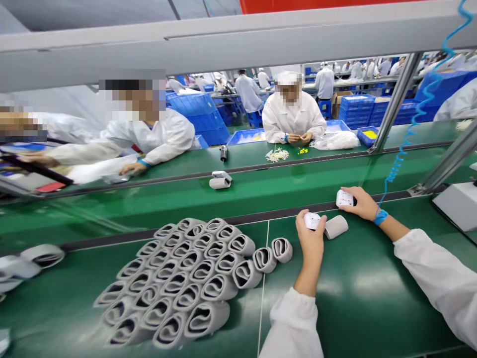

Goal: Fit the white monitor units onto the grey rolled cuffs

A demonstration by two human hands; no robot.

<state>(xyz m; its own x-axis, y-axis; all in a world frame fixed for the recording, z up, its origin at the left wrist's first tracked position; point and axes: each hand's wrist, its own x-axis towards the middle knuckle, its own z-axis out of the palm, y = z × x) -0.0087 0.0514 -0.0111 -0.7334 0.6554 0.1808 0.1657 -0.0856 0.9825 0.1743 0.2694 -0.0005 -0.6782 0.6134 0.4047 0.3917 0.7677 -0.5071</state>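
My left hand [311, 236] is closed around a small white plastic piece [312, 220], thumb and fingers on its sides. Farther right, my right hand [358, 203] grips a similar white plastic housing [345, 198] with small dark holes in its face, near the far edge of the green bench. Between the two hands lies a grey fabric roll [336, 226], close to my left fingers. To the left stand many rolled grey fabric bands [190, 278] on end, packed in rows. Two rolls [274, 253] sit at the right end of that group.
A green conveyor belt [179, 196] runs beyond my bench [357, 303], carrying a grey-and-white piece [220, 180]. A coiled blue cord [404, 141] hangs to my right wrist strap. A metal post [398, 99] and a grey device [456, 206] stand right. Co-workers [294, 117] sit opposite.
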